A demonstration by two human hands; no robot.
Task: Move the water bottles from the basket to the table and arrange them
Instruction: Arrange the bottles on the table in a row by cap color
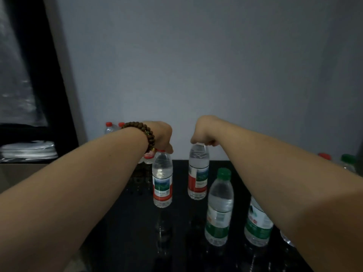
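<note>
Two red-labelled water bottles stand upright on the black table. My left hand, with a bead bracelet on the wrist, grips the cap of the left bottle. My right hand grips the cap of the right bottle; that cap is hidden under my fingers. A green-capped bottle stands nearer, and a second green-labelled bottle is partly hidden by my right forearm. More red-capped bottles show behind my left wrist; the basket itself is hard to make out.
A pale wall rises right behind the table. At the far right edge stand a red-capped bottle and a green-capped bottle. A dark frame and a stack of pale sheets are at the left.
</note>
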